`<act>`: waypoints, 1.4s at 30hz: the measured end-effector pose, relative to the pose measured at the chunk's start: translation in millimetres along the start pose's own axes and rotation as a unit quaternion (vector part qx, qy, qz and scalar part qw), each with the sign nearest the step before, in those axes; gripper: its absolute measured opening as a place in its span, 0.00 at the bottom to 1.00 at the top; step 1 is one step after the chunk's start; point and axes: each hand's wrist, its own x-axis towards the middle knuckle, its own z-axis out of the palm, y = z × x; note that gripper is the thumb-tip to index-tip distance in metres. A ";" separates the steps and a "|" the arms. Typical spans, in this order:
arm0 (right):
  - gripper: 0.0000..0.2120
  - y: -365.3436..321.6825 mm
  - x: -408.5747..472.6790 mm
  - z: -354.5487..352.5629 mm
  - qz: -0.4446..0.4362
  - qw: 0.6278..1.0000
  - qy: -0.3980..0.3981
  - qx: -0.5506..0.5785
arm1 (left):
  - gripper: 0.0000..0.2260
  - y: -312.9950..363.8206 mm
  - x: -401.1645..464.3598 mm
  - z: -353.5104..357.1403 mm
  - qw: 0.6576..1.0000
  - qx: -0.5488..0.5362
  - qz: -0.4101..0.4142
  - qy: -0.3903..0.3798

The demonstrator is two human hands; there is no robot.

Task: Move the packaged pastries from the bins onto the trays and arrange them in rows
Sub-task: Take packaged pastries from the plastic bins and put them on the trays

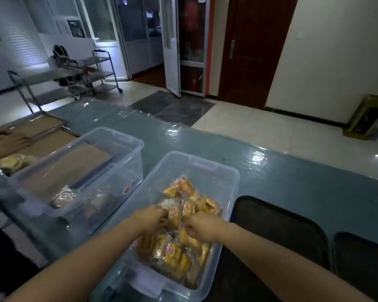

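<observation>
A clear plastic bin in front of me holds several yellow packaged pastries. Both my hands are inside it. My left hand is closed on a pastry packet at the pile's middle. My right hand grips another packet just beside it. A second clear bin to the left holds only a few wrapped pastries at its near end. Two dark empty trays lie to the right of my bin. Brown-lined metal trays sit at the far left, one with a few pastries.
Another person's hands rest on the left trays. The long table has a glossy blue-green cover. Metal carts stand behind on the tiled floor, near an open glass door and a brown wooden door.
</observation>
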 end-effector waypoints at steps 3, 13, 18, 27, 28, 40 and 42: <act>0.04 -2.6 6.7 14.2 0.010 0.999 -0.034 -0.004 | 0.18 -11.2 4.2 15.6 0.993 0.062 -0.027 -0.096; 0.07 -9.4 19.7 39.3 0.031 0.997 -0.056 0.032 | 0.18 -24.8 7.1 54.4 0.987 0.136 -0.043 -0.075; 0.07 -13.4 28.0 36.9 0.034 0.995 -0.038 0.082 | 0.10 -30.6 0.6 50.3 0.995 0.071 -0.020 -0.074; 0.13 -20.9 33.4 23.4 0.058 0.988 -0.016 0.145 | 0.19 -43.1 5.7 27.3 0.996 -0.011 -0.025 -0.091; 0.13 -21.1 32.4 23.1 0.061 0.987 -0.015 0.145 | 0.21 -42.9 5.6 34.1 0.995 -0.015 -0.026 -0.099; 0.12 -17.3 23.0 40.1 0.094 0.977 -0.002 0.190 | 0.07 -47.1 4.1 57.5 0.998 0.053 -0.015 0.021; 0.10 -19.4 28.9 40.2 0.099 0.974 0.004 0.205 | 0.05 -46.8 4.7 40.6 0.999 -0.008 -0.021 0.045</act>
